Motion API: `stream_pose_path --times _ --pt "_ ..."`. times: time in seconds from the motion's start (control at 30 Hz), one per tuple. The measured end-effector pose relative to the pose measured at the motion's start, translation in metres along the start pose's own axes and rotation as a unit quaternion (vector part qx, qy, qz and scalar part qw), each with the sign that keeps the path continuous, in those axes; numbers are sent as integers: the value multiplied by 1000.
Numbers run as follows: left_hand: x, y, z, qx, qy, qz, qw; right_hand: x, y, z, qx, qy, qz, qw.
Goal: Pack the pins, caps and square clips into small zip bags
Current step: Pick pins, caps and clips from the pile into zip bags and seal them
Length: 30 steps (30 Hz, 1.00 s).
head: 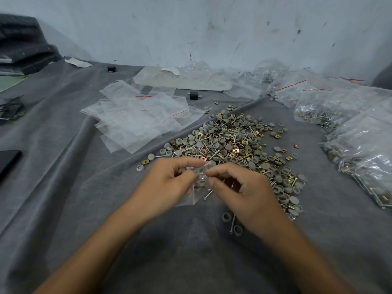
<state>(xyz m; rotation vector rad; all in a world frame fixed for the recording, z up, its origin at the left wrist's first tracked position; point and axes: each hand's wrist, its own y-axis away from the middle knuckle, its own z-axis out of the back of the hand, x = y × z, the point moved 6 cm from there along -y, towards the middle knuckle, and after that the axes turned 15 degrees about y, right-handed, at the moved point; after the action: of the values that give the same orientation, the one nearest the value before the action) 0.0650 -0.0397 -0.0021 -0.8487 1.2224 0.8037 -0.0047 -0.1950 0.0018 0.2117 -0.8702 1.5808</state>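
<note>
Grey wrinkled cloth (84,187) covers the surface, scuffed pale wall (212,28) behind. Mixed pile of pins, caps, square clips (233,143) lies just beyond the fingers; empty zip bags (135,115) further left. Nearest, left hand (167,183) and right hand (244,192) both pinch one small zip bag (198,188) between fingertips.

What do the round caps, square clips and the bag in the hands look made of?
Round caps: matte grey, probably moulded plastic; several show hollow undersides. Square clips: metal, with shiny yellow-gold plating, some coppery. Small bag: thin clear plastic film, creased and glossy.
</note>
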Motion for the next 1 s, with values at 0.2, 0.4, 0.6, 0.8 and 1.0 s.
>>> stream_pose_path --times 0.2,0.4,0.6,0.8,1.0 --pt "-2 2 0 5 -10 -10 1000 4 1 -3 -15 -58 -24 998" --pt "-7 4 4 2 48 -27 998 9 3 -16 56 33 27 998" --pt "-6 1 11 -11 46 -23 999 11 3 -9 63 19 52 996" --pt "-1 -1 10 -21 101 28 994 -11 -2 18 107 10 -31 994" --pt "1 -2 21 -64 166 46 983 -28 17 13 342 144 -20 928"
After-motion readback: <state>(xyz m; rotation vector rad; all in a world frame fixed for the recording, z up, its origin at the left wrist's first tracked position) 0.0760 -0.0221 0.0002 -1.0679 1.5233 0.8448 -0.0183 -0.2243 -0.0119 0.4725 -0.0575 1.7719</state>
